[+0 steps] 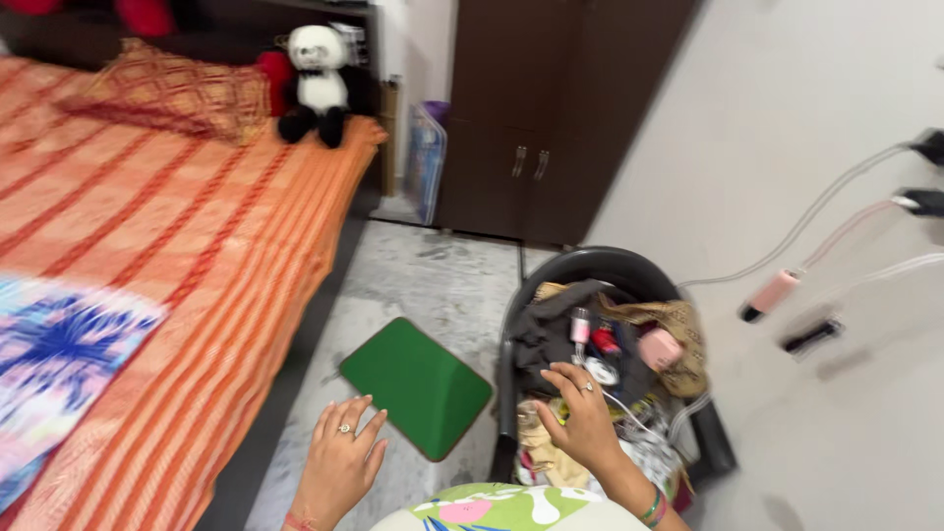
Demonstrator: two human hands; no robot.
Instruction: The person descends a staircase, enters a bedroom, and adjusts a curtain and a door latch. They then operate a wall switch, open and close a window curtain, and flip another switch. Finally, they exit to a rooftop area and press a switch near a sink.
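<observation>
My left hand (339, 462) hovers open above the grey floor, fingers spread, a ring on one finger, just left of a green mat (418, 383). My right hand (582, 413) reaches into a dark round basket (610, 264) full of crumpled clothes, cables and small items; its fingers rest on the pile and I cannot see anything gripped in them. A pink object (659, 347) and a brownish patterned cloth (678, 324) lie in the basket beyond that hand.
A bed with an orange striped sheet (167, 236) fills the left side, with a pillow (172, 96) and a panda soft toy (320, 84) at its head. A dark wardrobe (551, 118) stands ahead. Cables and plugs (919, 172) hang on the white wall at right.
</observation>
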